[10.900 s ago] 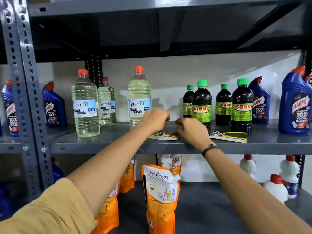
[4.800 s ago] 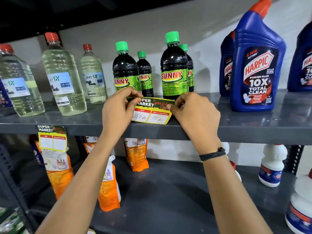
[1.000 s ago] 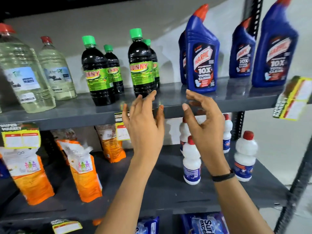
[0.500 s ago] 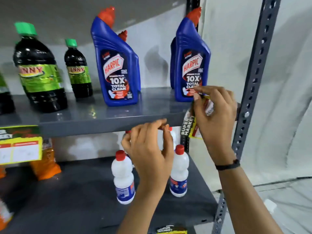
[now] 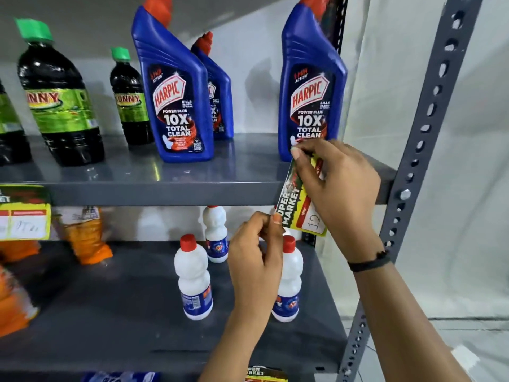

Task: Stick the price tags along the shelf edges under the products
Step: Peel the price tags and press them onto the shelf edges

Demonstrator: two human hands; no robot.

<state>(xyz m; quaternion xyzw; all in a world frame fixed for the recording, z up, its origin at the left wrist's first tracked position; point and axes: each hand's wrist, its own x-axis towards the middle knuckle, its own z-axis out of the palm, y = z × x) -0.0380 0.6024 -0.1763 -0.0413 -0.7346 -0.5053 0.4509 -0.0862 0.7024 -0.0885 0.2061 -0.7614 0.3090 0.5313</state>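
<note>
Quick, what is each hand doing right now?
Left hand: pinching the lower corner of the price tag.
Right hand: closed on the same price tag, held turned on end at the shelf edge.

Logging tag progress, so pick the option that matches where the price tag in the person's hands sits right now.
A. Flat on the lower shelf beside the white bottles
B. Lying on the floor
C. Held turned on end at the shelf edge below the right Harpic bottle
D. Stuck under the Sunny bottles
C: the right hand and left hand hold the price tag turned on end against the shelf edge, below the right Harpic bottle.
</note>
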